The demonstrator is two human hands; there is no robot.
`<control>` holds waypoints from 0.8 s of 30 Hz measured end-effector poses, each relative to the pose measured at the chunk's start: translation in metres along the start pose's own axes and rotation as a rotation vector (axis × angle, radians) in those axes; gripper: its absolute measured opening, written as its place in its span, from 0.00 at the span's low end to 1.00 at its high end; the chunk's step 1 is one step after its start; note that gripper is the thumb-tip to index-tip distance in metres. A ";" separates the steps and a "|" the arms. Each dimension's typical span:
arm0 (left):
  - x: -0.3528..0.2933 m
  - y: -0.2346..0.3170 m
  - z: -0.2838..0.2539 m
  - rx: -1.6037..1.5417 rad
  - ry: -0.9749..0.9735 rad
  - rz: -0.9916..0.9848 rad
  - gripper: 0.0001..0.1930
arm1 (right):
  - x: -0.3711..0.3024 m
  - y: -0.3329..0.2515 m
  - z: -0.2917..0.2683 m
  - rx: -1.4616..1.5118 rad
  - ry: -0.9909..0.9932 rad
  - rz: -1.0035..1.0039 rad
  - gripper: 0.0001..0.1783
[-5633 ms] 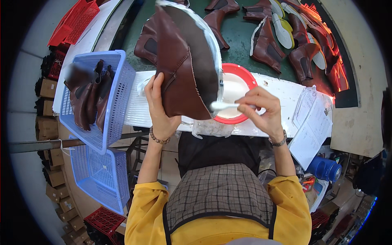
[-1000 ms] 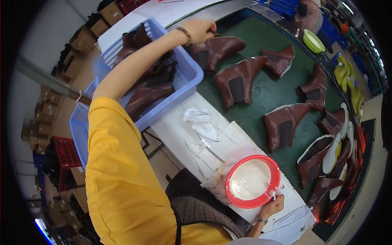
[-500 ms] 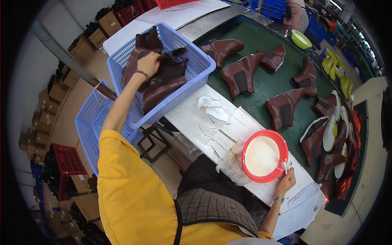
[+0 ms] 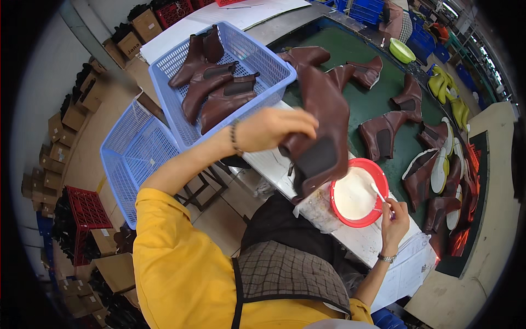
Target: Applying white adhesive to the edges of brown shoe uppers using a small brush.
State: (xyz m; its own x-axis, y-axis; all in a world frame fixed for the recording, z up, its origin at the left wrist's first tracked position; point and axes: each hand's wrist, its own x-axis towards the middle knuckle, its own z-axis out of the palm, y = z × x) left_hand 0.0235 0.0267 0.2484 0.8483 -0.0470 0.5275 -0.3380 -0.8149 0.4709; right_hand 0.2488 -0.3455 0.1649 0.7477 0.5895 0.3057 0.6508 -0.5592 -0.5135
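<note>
My left hand (image 4: 276,127) is closed on a brown leather ankle boot (image 4: 329,118) with a dark elastic side panel. The boot is held up over the white work surface, between the blue basket and the red bowl. Pinched in my right hand (image 4: 395,223) is a slim white-handled tool (image 4: 379,192), whose far end is over or in the whitish liquid; I cannot make out its tip. That liquid (image 4: 353,194) partly fills the red bowl (image 4: 366,222). Several more brown boots (image 4: 205,90) lie in the blue basket (image 4: 274,88).
On the green conveyor belt (image 4: 350,46) lie several brown boots (image 4: 381,134), with pale soles (image 4: 442,170) at the right. Papers (image 4: 408,271) lie by my right wrist. Another blue basket (image 4: 137,137) stands lower left. A person (image 4: 397,22) stands beyond, near a green basin (image 4: 402,51).
My left hand has come out of the basket and moved right with a boot in it. My right hand has risen slightly, and the white tool now reaches further over the bowl.
</note>
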 end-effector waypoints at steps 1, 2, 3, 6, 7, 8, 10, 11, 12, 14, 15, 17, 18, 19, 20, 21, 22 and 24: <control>-0.012 -0.015 0.021 -0.059 -0.074 0.009 0.21 | 0.000 0.000 -0.001 0.001 -0.001 -0.001 0.06; -0.026 -0.035 0.038 -0.065 -0.075 0.013 0.21 | -0.001 0.001 -0.003 -0.064 -0.038 -0.055 0.06; -0.041 -0.056 0.049 -0.085 -0.271 -0.057 0.22 | -0.001 0.001 -0.004 -0.124 -0.077 -0.111 0.06; -0.065 -0.084 0.062 -0.141 -0.442 -0.355 0.22 | -0.008 -0.005 -0.010 -0.205 -0.136 -0.096 0.06; -0.063 -0.089 0.068 -0.174 -0.410 -0.580 0.21 | -0.011 -0.005 -0.012 -0.232 -0.153 -0.093 0.06; -0.047 -0.064 0.070 -0.130 -0.312 -0.762 0.18 | -0.017 -0.006 -0.014 -0.179 -0.124 -0.026 0.06; -0.048 -0.051 0.098 0.111 0.000 -0.706 0.29 | -0.019 -0.009 -0.013 -0.177 -0.071 0.001 0.07; -0.046 -0.048 0.111 0.186 0.117 -0.736 0.38 | -0.019 -0.009 -0.012 -0.165 -0.026 -0.005 0.07; -0.045 -0.050 0.124 0.231 0.132 -0.796 0.54 | -0.020 -0.007 -0.009 -0.205 -0.070 0.005 0.06; -0.040 -0.055 0.148 0.360 0.147 -0.897 0.66 | -0.016 -0.013 -0.006 -0.123 0.009 -0.001 0.09; -0.037 -0.056 0.159 0.450 0.147 -0.950 0.69 | -0.018 -0.015 -0.007 -0.078 0.075 -0.008 0.10; -0.027 -0.053 0.165 0.465 0.136 -0.971 0.69 | -0.023 -0.008 -0.010 -0.074 0.063 0.064 0.11; -0.022 -0.053 0.166 0.483 0.127 -0.994 0.70 | -0.025 -0.002 -0.011 -0.068 0.051 0.132 0.11; -0.013 -0.051 0.167 0.419 0.112 -1.024 0.67 | -0.030 0.005 -0.009 -0.062 0.047 0.131 0.11; -0.012 -0.051 0.167 0.402 0.108 -1.032 0.67 | -0.034 0.013 -0.007 -0.056 0.041 0.146 0.11; -0.012 -0.052 0.167 0.385 0.106 -1.040 0.67 | -0.037 0.017 -0.004 -0.051 0.034 0.160 0.11; -0.011 -0.051 0.167 0.389 0.094 -1.050 0.69 | -0.039 0.018 -0.005 -0.006 0.075 0.173 0.12; -0.008 -0.047 0.167 0.432 0.090 -1.075 0.70 | -0.037 0.020 -0.001 -0.013 0.064 0.157 0.12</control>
State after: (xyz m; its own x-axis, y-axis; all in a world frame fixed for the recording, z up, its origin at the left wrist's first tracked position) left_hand 0.1011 -0.0311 0.1036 0.5753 0.8159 0.0582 0.7210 -0.5395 0.4349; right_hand 0.2340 -0.3785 0.1440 0.8471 0.4562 0.2728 0.5264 -0.6493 -0.5489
